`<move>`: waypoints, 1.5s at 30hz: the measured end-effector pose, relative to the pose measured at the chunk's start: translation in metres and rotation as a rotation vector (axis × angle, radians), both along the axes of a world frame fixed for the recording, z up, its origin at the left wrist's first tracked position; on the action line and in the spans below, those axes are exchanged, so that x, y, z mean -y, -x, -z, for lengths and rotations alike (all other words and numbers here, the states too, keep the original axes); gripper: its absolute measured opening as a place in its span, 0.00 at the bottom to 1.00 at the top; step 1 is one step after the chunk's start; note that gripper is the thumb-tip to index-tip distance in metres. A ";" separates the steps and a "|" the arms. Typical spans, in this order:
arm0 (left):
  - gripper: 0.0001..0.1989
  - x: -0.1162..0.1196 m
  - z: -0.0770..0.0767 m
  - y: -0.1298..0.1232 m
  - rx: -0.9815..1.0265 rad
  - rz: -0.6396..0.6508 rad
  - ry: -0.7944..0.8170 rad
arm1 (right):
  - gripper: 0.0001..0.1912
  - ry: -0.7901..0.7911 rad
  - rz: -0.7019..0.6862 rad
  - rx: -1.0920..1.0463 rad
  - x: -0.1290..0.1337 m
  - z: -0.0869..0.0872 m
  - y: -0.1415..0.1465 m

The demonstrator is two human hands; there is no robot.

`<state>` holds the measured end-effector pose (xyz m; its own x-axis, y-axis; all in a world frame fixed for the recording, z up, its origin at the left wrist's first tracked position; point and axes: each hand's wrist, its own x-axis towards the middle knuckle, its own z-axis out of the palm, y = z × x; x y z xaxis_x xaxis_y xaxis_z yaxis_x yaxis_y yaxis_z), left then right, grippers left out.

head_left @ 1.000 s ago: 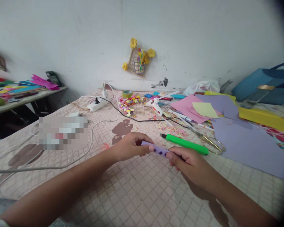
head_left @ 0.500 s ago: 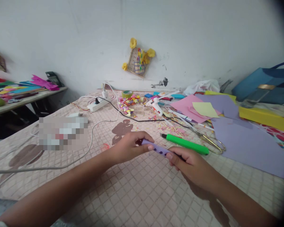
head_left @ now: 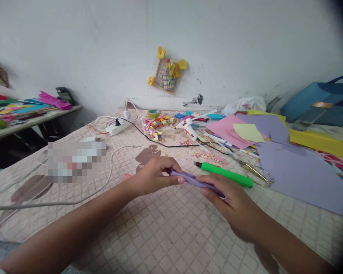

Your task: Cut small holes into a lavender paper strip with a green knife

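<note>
Between my hands, above the table, is a narrow folded strip of purple paper (head_left: 192, 181). My left hand (head_left: 156, 177) pinches its left end between thumb and fingers. At the other end my right hand (head_left: 224, 192) grips it, thumb on the near side and fingers over the far side. The strip tilts down toward the right, and its inner folds are partly hidden by my fingers. Just beyond my right hand lies a bright green cutter knife (head_left: 227, 175), with gold-handled scissors (head_left: 257, 173) to its right.
A white glue gun (head_left: 188, 129) rests amid paper scraps (head_left: 157, 125) at the back. Purple sheets (head_left: 303, 175) and pink paper (head_left: 234, 129) cover the right side. A power strip (head_left: 118, 127) and a white cable (head_left: 111, 163) lie on the left.
My right fingers have shifted along the purple strip and straightened somewhat. The strip has turned, so the dark spots on its face no longer show. My left hand stays nearly in place.
</note>
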<state>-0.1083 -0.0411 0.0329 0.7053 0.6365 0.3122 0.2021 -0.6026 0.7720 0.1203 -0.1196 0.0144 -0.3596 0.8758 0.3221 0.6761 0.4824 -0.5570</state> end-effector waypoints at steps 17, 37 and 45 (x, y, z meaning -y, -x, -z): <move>0.09 0.014 0.000 -0.005 0.064 -0.113 0.017 | 0.13 -0.059 0.011 -0.034 0.003 -0.001 0.001; 0.10 0.016 0.004 -0.007 0.102 -0.126 -0.051 | 0.09 0.196 0.049 -0.130 0.009 -0.008 0.003; 0.09 0.018 0.004 -0.009 0.141 -0.113 -0.019 | 0.08 0.124 0.043 -0.184 0.006 -0.006 0.003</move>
